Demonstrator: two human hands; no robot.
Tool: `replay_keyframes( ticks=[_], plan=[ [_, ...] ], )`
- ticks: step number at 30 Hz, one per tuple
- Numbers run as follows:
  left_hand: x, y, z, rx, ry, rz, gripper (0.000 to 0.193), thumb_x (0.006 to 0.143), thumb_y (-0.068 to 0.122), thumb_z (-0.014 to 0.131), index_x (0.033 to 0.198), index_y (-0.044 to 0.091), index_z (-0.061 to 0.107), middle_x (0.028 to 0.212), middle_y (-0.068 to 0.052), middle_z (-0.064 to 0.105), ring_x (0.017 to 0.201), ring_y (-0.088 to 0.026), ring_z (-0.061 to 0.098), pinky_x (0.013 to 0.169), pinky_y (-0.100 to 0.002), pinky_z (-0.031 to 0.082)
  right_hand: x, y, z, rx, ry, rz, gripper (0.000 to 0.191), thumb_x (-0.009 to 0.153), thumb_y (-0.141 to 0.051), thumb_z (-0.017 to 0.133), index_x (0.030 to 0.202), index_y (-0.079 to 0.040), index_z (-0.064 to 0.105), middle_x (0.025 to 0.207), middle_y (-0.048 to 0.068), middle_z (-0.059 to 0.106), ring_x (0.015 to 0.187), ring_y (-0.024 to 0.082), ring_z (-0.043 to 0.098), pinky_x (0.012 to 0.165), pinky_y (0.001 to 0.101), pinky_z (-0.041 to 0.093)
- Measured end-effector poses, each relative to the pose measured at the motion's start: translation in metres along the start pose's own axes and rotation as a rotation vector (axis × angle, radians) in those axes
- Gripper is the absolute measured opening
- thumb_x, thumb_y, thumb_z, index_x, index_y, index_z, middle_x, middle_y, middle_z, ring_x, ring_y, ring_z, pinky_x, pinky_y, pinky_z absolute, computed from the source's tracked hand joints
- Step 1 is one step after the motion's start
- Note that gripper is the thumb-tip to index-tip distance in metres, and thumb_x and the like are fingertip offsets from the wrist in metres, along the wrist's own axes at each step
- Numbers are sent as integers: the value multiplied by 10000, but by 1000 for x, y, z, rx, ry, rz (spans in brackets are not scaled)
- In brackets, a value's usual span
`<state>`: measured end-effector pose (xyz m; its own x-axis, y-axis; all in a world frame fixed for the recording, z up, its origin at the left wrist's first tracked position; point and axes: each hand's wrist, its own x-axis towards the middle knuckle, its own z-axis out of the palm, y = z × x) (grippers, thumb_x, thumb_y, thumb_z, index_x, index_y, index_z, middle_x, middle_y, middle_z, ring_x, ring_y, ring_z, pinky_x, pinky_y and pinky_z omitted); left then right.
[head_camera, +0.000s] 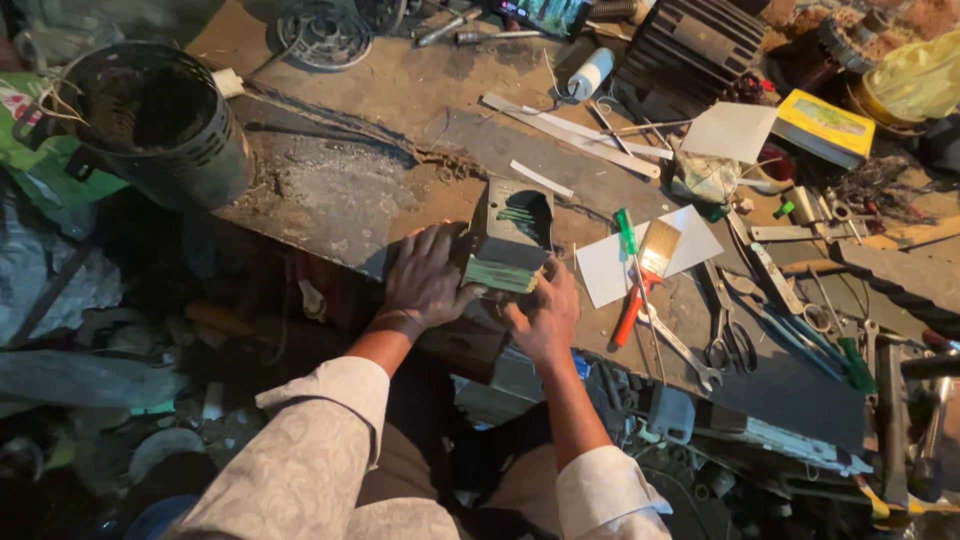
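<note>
**Stator core held at the near table edge**

The stator core (512, 240), a squarish laminated metal block with green insulation strips showing in its slots, stands at the near edge of the table (400, 90), close to the middle of that edge. The left hand (428, 280) lies flat against the core's left side, fingers together and pressed to the metal. The right hand (545, 310) grips the near right corner, fingers curled and clamped on the bundle of green strips at the core's lower face.

To the right, just beside the core, a paintbrush (655, 250) and a green-handled screwdriver (627, 235) lie across a white paper sheet (600, 270); orange-handled pliers (630, 315) and scissors (725, 340) lie nearer the table's near right edge. A dark motor housing (150, 125) sits at the left edge.

Procedure note: judging by the grip, the core is best steadied with the flat left palm while the right fingers work the strips evenly, keeping the block square to the table edge so that it cannot tip off.
</note>
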<state>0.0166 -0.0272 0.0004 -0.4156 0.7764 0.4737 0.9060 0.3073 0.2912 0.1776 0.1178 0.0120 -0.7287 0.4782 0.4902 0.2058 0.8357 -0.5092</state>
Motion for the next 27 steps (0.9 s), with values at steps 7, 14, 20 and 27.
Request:
replay_keyframes(
  ticks=[7, 14, 20, 27],
  plan=[
    [1, -1, 5, 139, -68, -25, 664, 827, 629, 639, 1227, 100, 672, 1452, -261, 487, 1370, -421, 413, 1135, -564, 295, 0, -5, -1, 37, 23, 31, 600, 658, -212, 803, 1241, -124, 691, 1341, 166, 589, 1226, 389, 554, 992, 485, 457],
    [1, 1, -3, 63, -32, 3, 695, 880, 611, 612, 1356, 104, 617, 1420, -245, 506, 1351, -418, 424, 1133, -568, 299, 1, -4, -2, -17, -22, 22, 544, 665, -220, 801, 1198, -150, 718, 1368, 152, 584, 1246, 388, 545, 1011, 488, 450],
    [2, 1, -5, 68, 29, 12, 742, 844, 612, 615, 1388, 108, 588, 1409, -233, 511, 1338, -404, 428, 1095, -560, 304, 2, -3, -3, 17, -23, 3, 611, 647, -214, 778, 1244, -110, 701, 1390, 168, 568, 1259, 406, 533, 1002, 496, 439],
    [-2, 0, -4, 0, 25, 45, 632, 926, 625, 609, 1343, 151, 619, 1388, -194, 529, 1335, -396, 449, 1139, -559, 313, -3, -2, -1, -42, 17, -2, 563, 666, -251, 815, 1194, -98, 695, 1379, 185, 556, 1252, 417, 530, 1014, 502, 443]
  ],
)
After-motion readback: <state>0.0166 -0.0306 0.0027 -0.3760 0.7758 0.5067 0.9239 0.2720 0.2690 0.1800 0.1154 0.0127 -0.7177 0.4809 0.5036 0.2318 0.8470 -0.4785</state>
